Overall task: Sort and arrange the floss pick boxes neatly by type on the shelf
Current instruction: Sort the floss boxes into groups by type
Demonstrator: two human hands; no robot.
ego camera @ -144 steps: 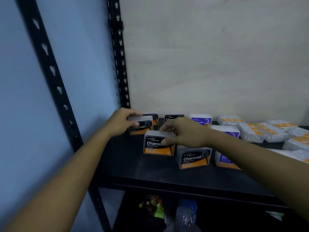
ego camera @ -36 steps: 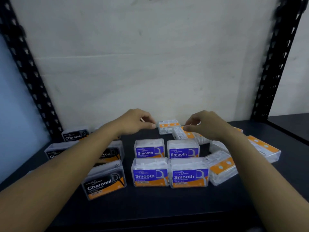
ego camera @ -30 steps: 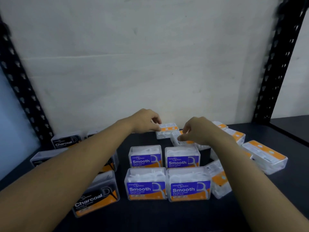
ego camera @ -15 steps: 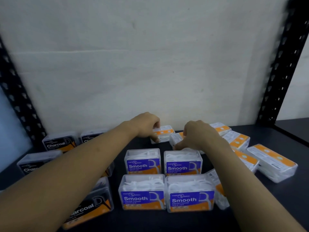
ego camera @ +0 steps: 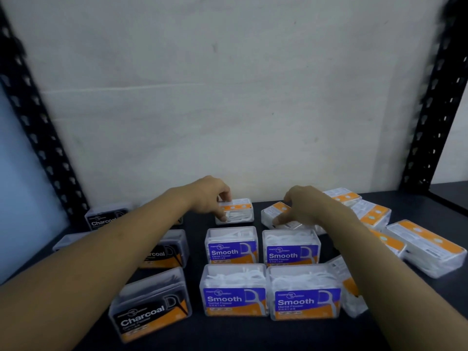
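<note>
Several upright purple Smooth boxes [ego camera: 291,252] stand in a two-by-two block at the middle of the black shelf [ego camera: 192,333]. Black Charcoal boxes [ego camera: 149,304] sit to their left. Behind the block, my left hand [ego camera: 211,198] grips a clear box lying flat with an orange label [ego camera: 238,211]. My right hand [ego camera: 304,207] grips another flat orange-label box [ego camera: 274,215] beside it. Several more flat orange-label boxes [ego camera: 428,248] lie scattered at the right.
A pale wall [ego camera: 228,97] backs the shelf. Black perforated uprights stand at the left [ego camera: 38,127] and right [ego camera: 435,110]. One box [ego camera: 350,292] leans tilted against the front right Smooth box, partly under my right forearm.
The view shifted from the shelf's left end to its middle. Both hands reached back past the Smooth boxes and closed on the two flat orange-label boxes.
</note>
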